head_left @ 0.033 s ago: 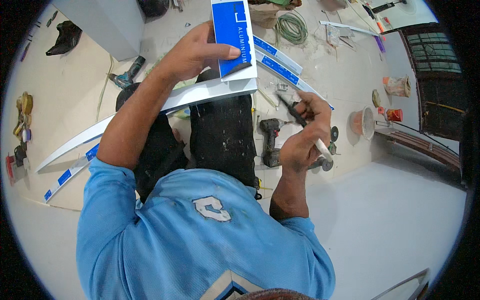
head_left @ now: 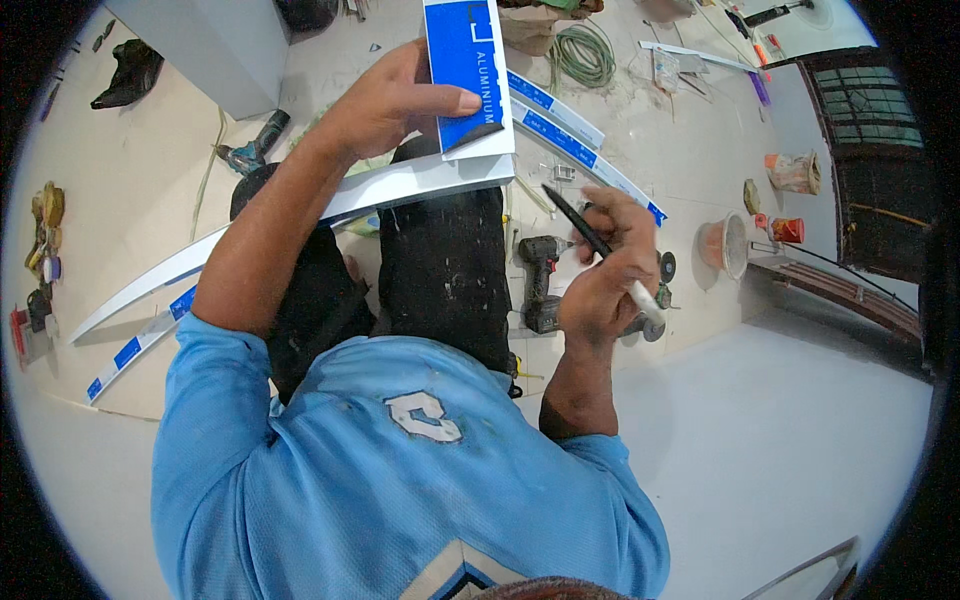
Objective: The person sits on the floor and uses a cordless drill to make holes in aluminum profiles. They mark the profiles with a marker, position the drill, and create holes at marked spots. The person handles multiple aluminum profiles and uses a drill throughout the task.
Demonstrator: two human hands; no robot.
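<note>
Blue-faced white rectangular profile [head_left: 460, 62] lay at the right end of a long white bar [head_left: 425, 181], left hand [head_left: 408, 102] clamped on it; likely light, stiff, slick, best held by its edges. Right of the bar, the right hand [head_left: 618, 262] gripped a black-and-white pen [head_left: 578, 220].

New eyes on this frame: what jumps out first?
Probably the blue-faced white piece at top centre, gripped by the left hand. Next, the black-and-white pen-like tool right of centre, held in the right hand, dark tip pointing up-left. The light-blue shirt fills the lower middle.
</note>
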